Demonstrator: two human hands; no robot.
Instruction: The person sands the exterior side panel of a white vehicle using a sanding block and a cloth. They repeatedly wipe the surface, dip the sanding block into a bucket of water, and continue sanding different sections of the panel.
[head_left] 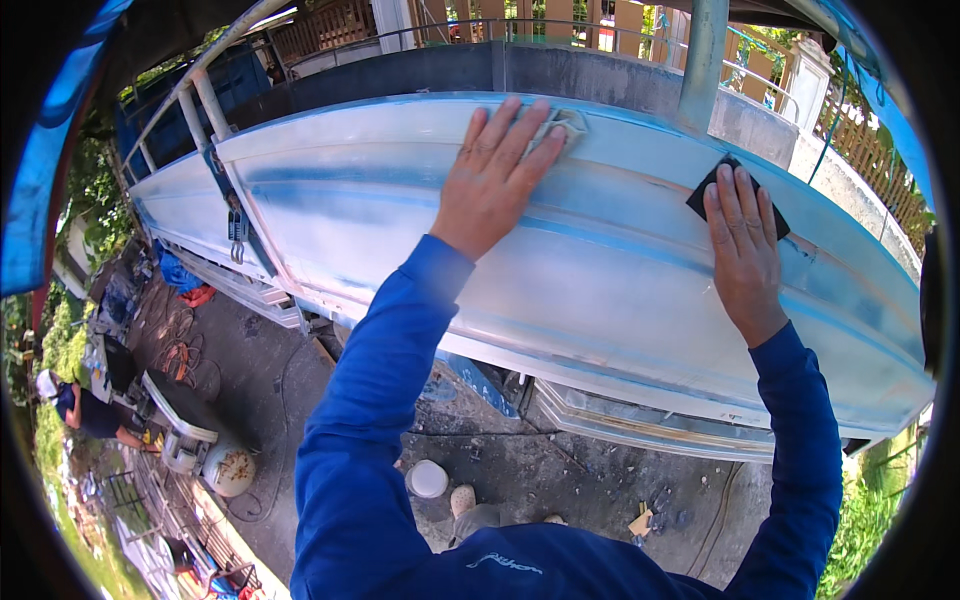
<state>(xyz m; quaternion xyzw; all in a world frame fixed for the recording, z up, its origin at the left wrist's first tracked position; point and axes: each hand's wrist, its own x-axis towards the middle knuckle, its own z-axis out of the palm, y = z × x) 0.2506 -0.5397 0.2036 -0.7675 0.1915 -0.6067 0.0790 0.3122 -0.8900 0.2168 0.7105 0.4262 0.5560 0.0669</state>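
Note:
A long curved boat hull [600, 275], white with patchy blue streaks and raised ridges, spans the view in front of me. My left hand [497, 175] lies against its upper part with fingers spread, pressing a pale crumpled cloth [568, 127] that sticks out beyond the fingertips. Further right, my right hand [745, 240] rests its outstretched fingers on a black sheet of sandpaper [778, 222], holding it flat to the hull. Parts of both the cloth and the sheet are hidden under my fingers.
A strap with a metal buckle [237, 225] crosses the hull at left. A metal post [704, 65] rises behind it. On the floor stand a white bucket [428, 479] and, at left, a rusty tank [229, 470]. Cables lie around. Another person [90, 408] is far left.

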